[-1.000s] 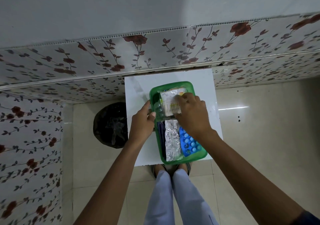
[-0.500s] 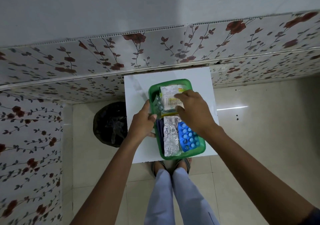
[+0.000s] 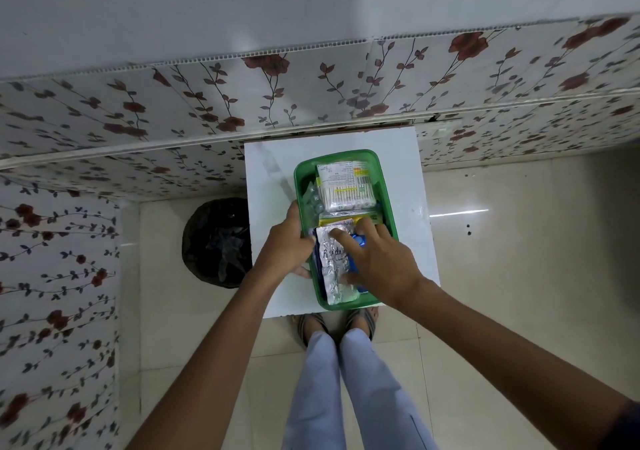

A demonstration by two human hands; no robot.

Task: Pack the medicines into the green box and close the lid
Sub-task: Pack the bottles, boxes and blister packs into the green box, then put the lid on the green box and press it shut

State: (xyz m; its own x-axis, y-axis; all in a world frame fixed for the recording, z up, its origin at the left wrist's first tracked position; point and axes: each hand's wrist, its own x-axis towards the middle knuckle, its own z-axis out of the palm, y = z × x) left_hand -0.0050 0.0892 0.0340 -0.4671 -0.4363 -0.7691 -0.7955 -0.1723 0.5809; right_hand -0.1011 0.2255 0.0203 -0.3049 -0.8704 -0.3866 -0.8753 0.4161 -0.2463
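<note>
The open green box (image 3: 383, 186) sits on a small white table (image 3: 263, 179). In its far half lies a clear pack of cotton swabs (image 3: 346, 186), with a clear blister strip (image 3: 311, 201) beside it. Nearer me lie a silver foil strip (image 3: 331, 266) and a blue blister pack (image 3: 356, 241), mostly covered by my right hand (image 3: 379, 262). That hand rests spread on these packs, index finger on the foil strip. My left hand (image 3: 285, 245) grips the box's left rim. No lid is visible.
A black bin with a bag (image 3: 218, 241) stands on the floor left of the table. A floral-papered wall (image 3: 311, 96) runs directly behind the table. My legs and sandalled feet (image 3: 311, 328) are at the table's near edge. Tiled floor lies to the right.
My right hand has moved from the swab pack at the far end toward me, onto the foil strip and blue blister pack. My left hand stays on the box's left rim.
</note>
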